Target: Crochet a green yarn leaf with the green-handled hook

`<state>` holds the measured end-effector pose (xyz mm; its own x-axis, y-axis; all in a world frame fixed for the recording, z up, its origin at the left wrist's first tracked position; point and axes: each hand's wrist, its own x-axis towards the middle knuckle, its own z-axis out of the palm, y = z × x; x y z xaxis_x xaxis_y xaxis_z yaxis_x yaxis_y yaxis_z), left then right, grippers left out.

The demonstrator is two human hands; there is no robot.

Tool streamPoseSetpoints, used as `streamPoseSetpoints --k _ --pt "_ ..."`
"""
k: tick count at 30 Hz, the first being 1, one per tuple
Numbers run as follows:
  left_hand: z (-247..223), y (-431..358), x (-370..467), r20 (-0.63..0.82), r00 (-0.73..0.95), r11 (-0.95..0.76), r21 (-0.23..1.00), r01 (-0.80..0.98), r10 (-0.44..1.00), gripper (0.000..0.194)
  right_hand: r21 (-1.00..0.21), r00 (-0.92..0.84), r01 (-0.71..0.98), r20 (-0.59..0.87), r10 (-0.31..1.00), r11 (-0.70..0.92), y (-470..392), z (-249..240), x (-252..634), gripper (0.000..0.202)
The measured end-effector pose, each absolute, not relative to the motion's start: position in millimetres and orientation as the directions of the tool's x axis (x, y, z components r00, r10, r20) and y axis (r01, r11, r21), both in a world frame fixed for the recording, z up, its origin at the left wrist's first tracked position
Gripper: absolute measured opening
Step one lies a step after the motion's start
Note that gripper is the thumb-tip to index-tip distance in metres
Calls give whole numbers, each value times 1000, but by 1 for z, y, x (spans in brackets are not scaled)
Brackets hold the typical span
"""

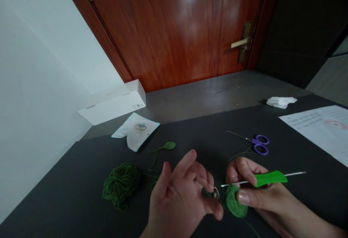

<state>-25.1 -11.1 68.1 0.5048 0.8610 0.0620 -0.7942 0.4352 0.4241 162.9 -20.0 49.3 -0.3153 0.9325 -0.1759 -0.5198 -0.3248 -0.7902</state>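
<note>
My right hand (259, 191) is closed around a crochet hook (270, 179) with a bright green handle. Its thumb and fingers also pinch a green crocheted piece (236, 201), rounded in shape. The hook's metal tip points left, just above that piece. Beside it, my left hand (185, 194) is turned palm up, with thumb and fingers spread and partly curled. A small pale loop (216, 191) and a dark green bit show by its lower fingers; whether they are gripped is unclear. Left of this hand lies a ball of green yarn (121, 185).
Behind my hands are a small green crocheted leaf (170, 145) with yarn tails and purple-handled scissors (259, 143). A white packet (138, 129) and a white box (116, 103) sit at left. Crumpled tissue (281, 102) and a printed sheet (318, 125) lie at right.
</note>
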Motion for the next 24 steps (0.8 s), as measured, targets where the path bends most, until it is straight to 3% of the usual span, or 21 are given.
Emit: streamPoseSetpoints --k 3,7,10,13,18,20,22,24 --pt "72 -7 -28 57 463 400 416 -817 885 41 -782 -319 -525 -186 929 -336 -18 50 162 38" --pt "67 -6 -21 9 296 211 680 -702 955 45 -790 -291 -525 -184 939 -318 -18 49 160 38" --pt "60 -10 -13 -34 375 281 727 -627 926 54 -803 -267 -516 -180 947 -298 -20 49 161 38" --pt "58 -12 -13 -27 422 331 667 -667 906 55 -778 -305 -534 -189 933 -332 -22 49 163 36" --pt "73 -14 -31 7 453 408 421 -810 892 42 -750 -307 -559 -207 929 -352 -21 48 164 34" --pt "83 -14 -39 44 405 352 418 -838 913 32 -747 -301 -560 -219 928 -358 -20 48 164 35" --pt "91 -15 -43 91 265 163 587 -793 960 23 -745 -307 -557 -228 924 -368 -20 49 163 36" --pt "93 -16 -42 218 124 -106 802 -587 968 30 -745 -307 -548 -244 920 -381 -21 51 163 37"
